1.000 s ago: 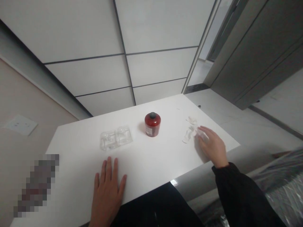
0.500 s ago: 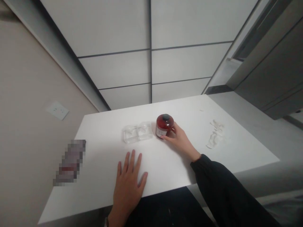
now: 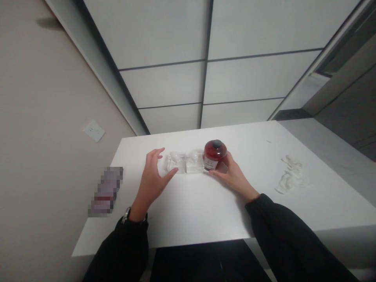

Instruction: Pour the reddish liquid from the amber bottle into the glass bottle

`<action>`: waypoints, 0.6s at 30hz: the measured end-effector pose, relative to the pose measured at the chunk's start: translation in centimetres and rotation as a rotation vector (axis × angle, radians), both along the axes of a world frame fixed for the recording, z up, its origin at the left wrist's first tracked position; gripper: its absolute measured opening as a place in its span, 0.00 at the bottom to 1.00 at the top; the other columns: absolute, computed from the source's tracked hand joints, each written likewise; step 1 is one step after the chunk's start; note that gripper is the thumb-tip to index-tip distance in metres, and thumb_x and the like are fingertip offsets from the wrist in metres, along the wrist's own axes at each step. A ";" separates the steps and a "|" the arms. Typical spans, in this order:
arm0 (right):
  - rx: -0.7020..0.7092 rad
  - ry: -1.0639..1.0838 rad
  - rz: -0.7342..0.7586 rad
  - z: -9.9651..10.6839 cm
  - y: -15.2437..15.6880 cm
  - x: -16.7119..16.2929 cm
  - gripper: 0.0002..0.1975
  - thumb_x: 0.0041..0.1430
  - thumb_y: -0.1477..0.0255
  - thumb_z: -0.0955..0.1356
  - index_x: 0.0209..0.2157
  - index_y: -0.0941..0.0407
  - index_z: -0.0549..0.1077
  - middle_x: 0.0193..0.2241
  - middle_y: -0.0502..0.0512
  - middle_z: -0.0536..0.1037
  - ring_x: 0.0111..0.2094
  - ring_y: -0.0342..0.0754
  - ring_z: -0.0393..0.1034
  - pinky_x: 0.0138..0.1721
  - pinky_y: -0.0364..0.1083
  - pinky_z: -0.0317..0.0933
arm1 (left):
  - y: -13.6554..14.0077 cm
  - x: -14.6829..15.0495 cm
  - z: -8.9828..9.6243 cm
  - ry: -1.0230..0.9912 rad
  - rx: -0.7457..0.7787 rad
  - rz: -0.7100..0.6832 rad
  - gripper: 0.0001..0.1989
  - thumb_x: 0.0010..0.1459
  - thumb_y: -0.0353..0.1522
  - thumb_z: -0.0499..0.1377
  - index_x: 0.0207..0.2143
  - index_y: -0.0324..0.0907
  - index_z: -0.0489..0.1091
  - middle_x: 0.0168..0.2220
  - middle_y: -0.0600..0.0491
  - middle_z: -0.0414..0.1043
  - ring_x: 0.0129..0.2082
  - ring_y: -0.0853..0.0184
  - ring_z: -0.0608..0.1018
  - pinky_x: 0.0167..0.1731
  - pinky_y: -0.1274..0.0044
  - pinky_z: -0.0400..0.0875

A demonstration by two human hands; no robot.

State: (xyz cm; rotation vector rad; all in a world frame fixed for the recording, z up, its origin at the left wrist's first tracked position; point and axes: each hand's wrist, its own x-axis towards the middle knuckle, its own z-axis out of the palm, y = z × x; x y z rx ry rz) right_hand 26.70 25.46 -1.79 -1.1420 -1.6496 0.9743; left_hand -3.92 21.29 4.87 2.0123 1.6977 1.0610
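A round dark-red glass jar (image 3: 215,154) with a black knob on top and a pale label stands upright on the white table (image 3: 188,207). My right hand (image 3: 232,172) is closed around its right side, thumb along the lower front; some fingers are hidden behind the jar. Directly left of the jar sit two clear, square-looking compartments of a transparent container (image 3: 185,162); whether they are one piece I cannot tell. At the container's left end, my left hand (image 3: 154,172) is open, thumb and fingers spread apart, with nothing held.
Crumpled white tissue (image 3: 290,174) lies on the right part of the table. A blurred-out flat object (image 3: 106,192) rests at the left edge. Behind the table stand white panelled doors (image 3: 173,86); a wall with a socket (image 3: 94,131) is on the left.
My left hand has risen from lying flat near the front edge and moved forward to the clear container's left end. My right hand still holds the red jar. The camera view has shifted.
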 end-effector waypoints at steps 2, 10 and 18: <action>0.006 0.003 -0.001 0.1 -0.1 0.0 0.50 0.52 0.57 0.80 0.69 0.53 0.58 0.67 0.68 0.68 0.68 0.65 0.64 0.70 0.68 0.56 | 1.9 -0.5 0.5 -0.032 -0.042 -0.103 0.38 0.63 0.46 0.64 0.70 0.45 0.56 0.70 0.40 0.58 0.65 0.53 0.71 0.67 0.56 0.65; -0.033 -0.013 -0.023 0.0 0.1 0.0 0.43 0.57 0.57 0.77 0.68 0.52 0.59 0.64 0.66 0.72 0.64 0.64 0.70 0.68 0.68 0.61 | 4.1 -0.6 -1.1 -0.031 -0.188 -0.309 0.26 0.65 0.47 0.62 0.60 0.43 0.71 0.63 0.44 0.73 0.65 0.52 0.73 0.69 0.58 0.62; -0.014 -0.006 -0.019 0.5 0.6 -0.4 0.36 0.58 0.57 0.76 0.64 0.52 0.65 0.61 0.65 0.76 0.61 0.65 0.73 0.64 0.69 0.65 | 3.6 0.2 -1.9 -0.095 -0.088 -0.296 0.33 0.64 0.50 0.64 0.65 0.44 0.66 0.66 0.42 0.70 0.67 0.53 0.71 0.69 0.58 0.63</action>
